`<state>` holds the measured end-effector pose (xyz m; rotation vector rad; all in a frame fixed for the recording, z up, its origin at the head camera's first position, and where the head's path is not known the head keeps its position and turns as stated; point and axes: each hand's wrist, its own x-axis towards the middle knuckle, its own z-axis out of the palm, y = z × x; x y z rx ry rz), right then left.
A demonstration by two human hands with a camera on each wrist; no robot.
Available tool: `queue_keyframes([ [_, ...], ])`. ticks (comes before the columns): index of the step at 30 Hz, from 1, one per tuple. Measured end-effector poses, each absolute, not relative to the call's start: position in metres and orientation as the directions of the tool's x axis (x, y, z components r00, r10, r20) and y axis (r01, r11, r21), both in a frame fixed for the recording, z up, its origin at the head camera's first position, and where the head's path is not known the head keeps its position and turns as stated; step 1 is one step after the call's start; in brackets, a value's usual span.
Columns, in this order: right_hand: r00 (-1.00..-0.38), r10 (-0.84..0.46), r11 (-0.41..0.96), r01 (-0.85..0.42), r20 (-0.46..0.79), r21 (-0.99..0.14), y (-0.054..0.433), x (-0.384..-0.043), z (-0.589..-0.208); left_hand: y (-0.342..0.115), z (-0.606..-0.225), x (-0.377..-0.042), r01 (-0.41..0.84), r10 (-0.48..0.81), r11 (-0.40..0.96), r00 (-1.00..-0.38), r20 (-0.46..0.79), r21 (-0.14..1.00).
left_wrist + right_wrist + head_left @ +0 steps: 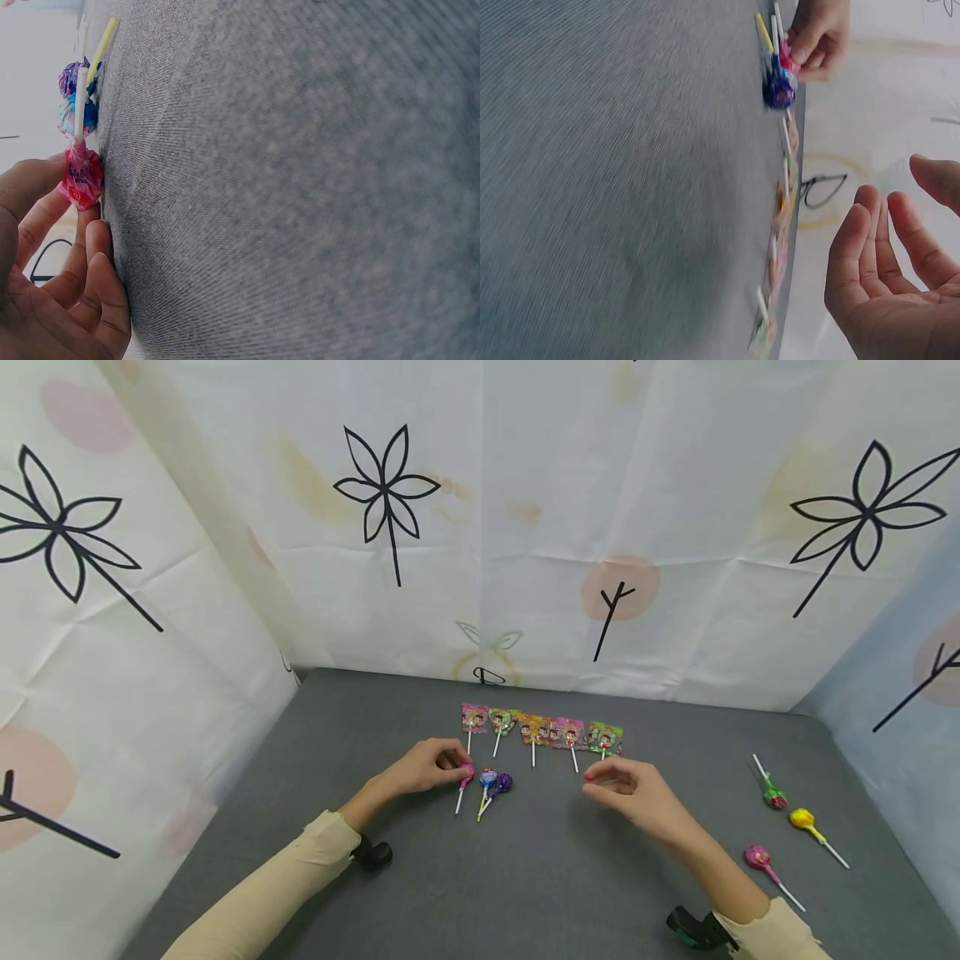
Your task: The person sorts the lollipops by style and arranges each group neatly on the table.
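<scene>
My left hand point(430, 767) pinches the pink-wrapped head of a lollipop point(81, 178) between thumb and fingers, its white stick pointing toward me in the head view. Just right of it lie a blue lollipop point(487, 777) and a purple lollipop point(502, 783), their sticks crossing. My right hand point(628, 789) hovers above the table with loosely bent fingers and nothing in them, near the right end of a row of flat-wrapped lollipops point(535, 729). In the right wrist view its fingertips point(867, 196) stand apart from the thumb.
At the table's right side lie a green and red lollipop point(775, 797), a yellow lollipop point(802, 818) and another pink lollipop point(757, 857). The grey table point(525, 893) meets patterned white cloth point(525, 527) at the back and sides.
</scene>
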<state>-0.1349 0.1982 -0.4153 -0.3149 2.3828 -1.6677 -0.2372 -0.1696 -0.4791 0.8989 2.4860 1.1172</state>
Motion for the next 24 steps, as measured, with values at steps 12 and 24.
queue_keyframes([
  [12,-0.978,-0.194,0.335,0.014,-0.083,-0.942,0.253,-0.115,-0.413,-0.17,-0.481,-0.239,0.426,0.642,0.504,-0.766,0.004,0.751],
  [24,-0.989,-0.104,0.393,0.054,-0.103,-0.918,0.31,-0.092,-0.415,-0.17,-0.479,-0.237,0.428,0.641,0.511,-0.767,0.001,0.745],
])
